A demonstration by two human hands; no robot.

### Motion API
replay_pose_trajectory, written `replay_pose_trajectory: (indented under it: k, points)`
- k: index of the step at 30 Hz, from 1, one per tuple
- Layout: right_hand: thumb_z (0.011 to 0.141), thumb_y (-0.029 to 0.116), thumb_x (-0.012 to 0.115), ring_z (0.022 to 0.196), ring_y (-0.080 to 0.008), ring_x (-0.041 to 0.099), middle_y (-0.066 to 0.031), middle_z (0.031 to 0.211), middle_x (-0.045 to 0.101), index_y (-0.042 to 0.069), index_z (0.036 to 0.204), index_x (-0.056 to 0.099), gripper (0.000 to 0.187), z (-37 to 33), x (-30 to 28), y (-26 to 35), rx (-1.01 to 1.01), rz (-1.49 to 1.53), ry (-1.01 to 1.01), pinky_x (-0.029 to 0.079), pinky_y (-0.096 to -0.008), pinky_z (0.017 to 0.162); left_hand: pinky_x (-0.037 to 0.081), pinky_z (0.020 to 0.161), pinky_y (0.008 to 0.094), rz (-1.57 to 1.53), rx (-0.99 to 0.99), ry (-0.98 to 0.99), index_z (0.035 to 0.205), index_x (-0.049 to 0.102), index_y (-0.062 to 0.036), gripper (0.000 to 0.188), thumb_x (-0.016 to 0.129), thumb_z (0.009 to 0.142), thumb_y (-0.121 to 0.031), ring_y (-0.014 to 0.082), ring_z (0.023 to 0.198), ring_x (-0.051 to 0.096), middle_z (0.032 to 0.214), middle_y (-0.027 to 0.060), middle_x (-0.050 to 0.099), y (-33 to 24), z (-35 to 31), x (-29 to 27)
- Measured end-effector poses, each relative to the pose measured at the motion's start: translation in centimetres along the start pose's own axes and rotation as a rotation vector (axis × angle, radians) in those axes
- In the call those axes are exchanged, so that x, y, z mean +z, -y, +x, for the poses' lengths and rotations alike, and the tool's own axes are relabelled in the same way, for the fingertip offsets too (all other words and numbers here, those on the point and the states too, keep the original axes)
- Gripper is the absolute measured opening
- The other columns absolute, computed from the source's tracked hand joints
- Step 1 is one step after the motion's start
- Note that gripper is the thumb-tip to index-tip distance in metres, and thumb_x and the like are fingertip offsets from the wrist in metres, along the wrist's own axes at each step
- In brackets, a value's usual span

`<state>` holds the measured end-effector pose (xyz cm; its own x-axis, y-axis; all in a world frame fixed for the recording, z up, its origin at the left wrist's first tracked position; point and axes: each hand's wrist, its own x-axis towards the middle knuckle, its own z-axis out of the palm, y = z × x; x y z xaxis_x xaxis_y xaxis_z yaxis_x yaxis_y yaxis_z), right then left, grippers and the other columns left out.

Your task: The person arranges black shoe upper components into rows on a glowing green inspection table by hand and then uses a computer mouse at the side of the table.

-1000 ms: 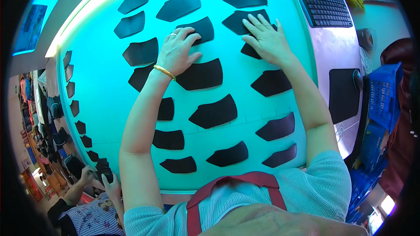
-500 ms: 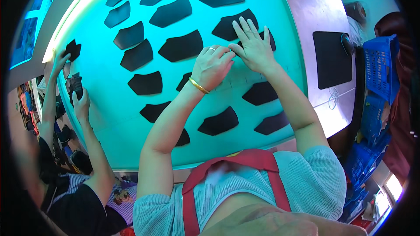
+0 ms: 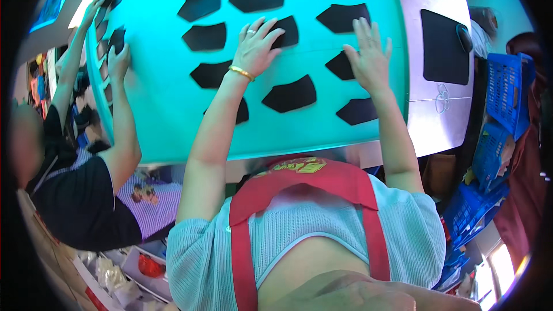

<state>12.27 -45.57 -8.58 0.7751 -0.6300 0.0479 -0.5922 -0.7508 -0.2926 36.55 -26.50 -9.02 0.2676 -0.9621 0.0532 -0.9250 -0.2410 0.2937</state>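
Note:
Flat black cut pieces, each with one pointed end, lie in rows on the lit turquoise table (image 3: pixel 167 121). My left hand (image 3: pixel 256 49) is open, its fingers spread over one black piece (image 3: pixel 288 30) and partly hiding it. Further right, my right hand (image 3: pixel 370 57) is open too, fingers stretched out. Its fingertips reach the edge of an upper black piece (image 3: pixel 341 18), and its thumb side overlaps a lower one (image 3: pixel 339 67). Whether either palm presses down I cannot tell. Nearer me lie another black piece (image 3: pixel 291 93) and one beside my right forearm (image 3: pixel 357 112).
At the left edge of the table a co-worker's two hands (image 3: pixel 119 60) handle small black pieces. A metal side surface (image 3: pixel 438 115) on the right carries a black mat (image 3: pixel 443 52) and a mouse (image 3: pixel 464 37). Blue plastic baskets (image 3: pixel 507 92) stand beyond it.
My hands, close together before with the left one's fingers bunched, have moved apart. The left hand has spread its fingers over a piece. The whole view has shifted.

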Motion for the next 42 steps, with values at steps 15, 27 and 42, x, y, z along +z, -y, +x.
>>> replay_pose_trajectory:
  k: [15, 27, 42]
  points:
    - [0.098, 0.052, 0.045, 0.147, -0.0276, 0.026, -0.0047, 0.158, 0.033, 0.018, 0.149, 0.04, 0.062, -12.6, -2.3, 1.1, -0.097, -0.076, 0.107, 0.014, -0.0629, 0.115, 0.046, 0.089, 0.0417, 0.055, -0.21, -0.213, 0.108, 0.065, -0.0123, 0.041, 0.082, 0.072, -0.02, 0.0282, 0.107, 0.059, 0.111, 0.0067, 0.063, 2.5, -16.8, -5.0]
    - [0.095, 0.045, 0.056, 0.145, -0.0536, 0.012, -0.0248, 0.161, 0.012, 0.02, 0.157, 0.021, 0.075, -19.2, 0.6, 2.6, 0.203, -0.089, 0.312, 0.02, -0.0626, 0.113, 0.037, 0.105, 0.0452, 0.03, -0.172, 0.111, 0.127, 0.058, -0.0191, 0.066, 0.085, 0.067, -0.023, 0.0269, 0.127, 0.047, 0.132, 0.0038, 0.052, 1.6, -22.3, -4.9]
    - [0.098, 0.04, 0.054, 0.149, -0.039, 0.015, -0.0178, 0.16, 0.024, 0.009, 0.152, 0.032, 0.065, -17.0, -5.3, 4.6, 0.144, 0.111, 0.123, 0.016, -0.0527, 0.117, 0.048, 0.089, 0.0452, 0.144, -0.294, -0.11, 0.1, 0.064, -0.0129, 0.031, 0.074, 0.081, -0.035, 0.0334, 0.106, 0.058, 0.109, 0.009, 0.063, 11.7, -5.9, -3.5]
